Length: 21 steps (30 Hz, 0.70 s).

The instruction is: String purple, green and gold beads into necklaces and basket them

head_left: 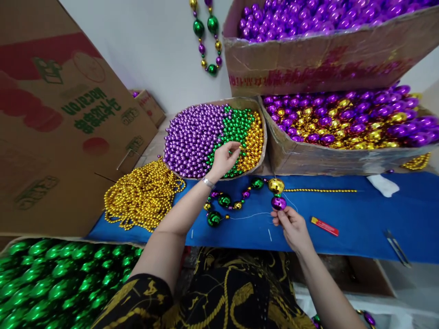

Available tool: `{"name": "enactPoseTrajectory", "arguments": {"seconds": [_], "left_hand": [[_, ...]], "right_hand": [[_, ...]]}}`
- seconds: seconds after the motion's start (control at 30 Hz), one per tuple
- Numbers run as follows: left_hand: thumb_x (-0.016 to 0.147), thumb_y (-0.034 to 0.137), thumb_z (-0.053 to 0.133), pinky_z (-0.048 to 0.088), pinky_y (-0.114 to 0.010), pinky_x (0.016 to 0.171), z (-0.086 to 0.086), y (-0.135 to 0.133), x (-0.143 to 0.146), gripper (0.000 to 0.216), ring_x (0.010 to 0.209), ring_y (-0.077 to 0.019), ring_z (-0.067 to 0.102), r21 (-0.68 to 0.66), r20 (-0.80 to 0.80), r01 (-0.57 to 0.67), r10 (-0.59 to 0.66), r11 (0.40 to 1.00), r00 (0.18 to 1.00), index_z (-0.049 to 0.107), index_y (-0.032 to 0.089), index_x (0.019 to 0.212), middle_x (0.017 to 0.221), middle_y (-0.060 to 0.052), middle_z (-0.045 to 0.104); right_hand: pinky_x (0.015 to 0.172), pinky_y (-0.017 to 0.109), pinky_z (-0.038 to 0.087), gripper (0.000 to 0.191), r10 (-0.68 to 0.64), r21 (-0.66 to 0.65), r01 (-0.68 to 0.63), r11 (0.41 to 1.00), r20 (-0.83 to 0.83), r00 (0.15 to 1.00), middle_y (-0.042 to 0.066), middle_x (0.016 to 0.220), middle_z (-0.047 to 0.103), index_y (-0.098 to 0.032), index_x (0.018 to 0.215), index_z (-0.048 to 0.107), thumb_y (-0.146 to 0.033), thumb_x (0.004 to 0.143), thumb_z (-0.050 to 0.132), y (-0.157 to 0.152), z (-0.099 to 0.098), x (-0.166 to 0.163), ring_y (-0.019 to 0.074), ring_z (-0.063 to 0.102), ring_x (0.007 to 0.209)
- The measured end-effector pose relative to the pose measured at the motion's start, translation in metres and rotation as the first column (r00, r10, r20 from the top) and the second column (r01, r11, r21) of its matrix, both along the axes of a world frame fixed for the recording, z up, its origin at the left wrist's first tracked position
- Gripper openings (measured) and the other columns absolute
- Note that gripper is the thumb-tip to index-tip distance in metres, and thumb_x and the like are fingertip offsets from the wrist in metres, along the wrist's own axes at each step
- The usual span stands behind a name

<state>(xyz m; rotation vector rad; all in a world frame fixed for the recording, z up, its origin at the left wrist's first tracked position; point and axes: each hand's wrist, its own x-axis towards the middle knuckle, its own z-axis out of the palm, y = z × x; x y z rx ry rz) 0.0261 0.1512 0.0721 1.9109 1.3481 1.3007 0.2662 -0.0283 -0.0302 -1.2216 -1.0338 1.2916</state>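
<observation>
My left hand (224, 157) reaches into a shallow cardboard box (264, 137) of small purple, green and gold beads, its fingers pinched over the green beads (236, 128). My right hand (291, 226) pinches a thin thread just under a purple bead (278, 203) with a large gold bead (276, 185) above it. A partly strung strand (226, 203) of green, purple and gold beads lies on the blue table cover (360, 214) between my hands.
A heap of gold bead strings (142, 196) lies at the left. Boxes of purple and gold beads (346, 121) stand at the back right, a box of large green beads (51, 283) near left. A red lighter (324, 226) and snips (398, 246) lie at the right. A finished strand (207, 36) hangs on the wall.
</observation>
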Motion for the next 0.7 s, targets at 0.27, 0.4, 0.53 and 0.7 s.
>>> {"name": "enactPoseTrajectory", "arguments": {"seconds": [0.27, 0.4, 0.53, 0.7], "left_hand": [[0.09, 0.025, 0.056, 0.047, -0.035, 0.08, 0.001, 0.03, -0.001, 0.015, 0.096, -0.0254, 0.061, 0.039, -0.705, -0.064, 0.073, 0.997, 0.705, 0.067, 0.017, 0.097, 0.097, -0.01, 0.07], [0.092, 0.03, 0.055, 0.046, -0.035, 0.076, -0.005, 0.021, 0.017, 0.023, 0.108, -0.031, 0.054, 0.037, -0.831, -0.102, 0.087, 0.994, 0.55, 0.063, 0.016, 0.108, 0.107, -0.015, 0.066], [0.092, 0.027, 0.055, 0.045, -0.034, 0.073, -0.006, 0.021, 0.025, 0.024, 0.11, -0.0323, 0.051, 0.02, -0.858, -0.113, 0.075, 0.993, 0.508, 0.061, 0.016, 0.113, 0.11, -0.016, 0.063], [0.092, 0.029, 0.055, 0.045, -0.035, 0.074, -0.005, 0.018, 0.027, 0.024, 0.11, -0.0329, 0.05, 0.004, -0.846, -0.13, 0.072, 0.992, 0.528, 0.062, 0.016, 0.112, 0.11, -0.016, 0.063]], "right_hand": [[0.061, 0.03, 0.058, 0.04, -0.025, -0.002, 0.025, 1.0, 0.017, 1.0, 0.009, 0.083, 0.074, -0.018, 0.088, 0.063, -0.057, 0.082, 0.068, -0.003, -0.003, 0.007, 0.015, 0.067, 0.064], [0.062, 0.029, 0.058, 0.039, -0.01, 0.004, 0.01, 1.0, 0.062, 0.998, 0.009, 0.083, 0.074, -0.018, 0.089, 0.064, -0.057, 0.084, 0.067, -0.002, 0.001, 0.005, 0.0146, 0.067, 0.064], [0.06, 0.028, 0.058, 0.041, -0.011, 0.016, 0.01, 1.0, 0.084, 0.996, 0.008, 0.081, 0.074, -0.017, 0.087, 0.065, -0.058, 0.084, 0.065, -0.002, 0.006, 0.001, 0.0148, 0.067, 0.064], [0.059, 0.028, 0.057, 0.041, -0.013, 0.019, 0.011, 1.0, 0.091, 0.996, 0.008, 0.08, 0.074, -0.018, 0.085, 0.065, -0.059, 0.083, 0.066, -0.003, 0.008, 0.002, 0.0149, 0.067, 0.062]]}}
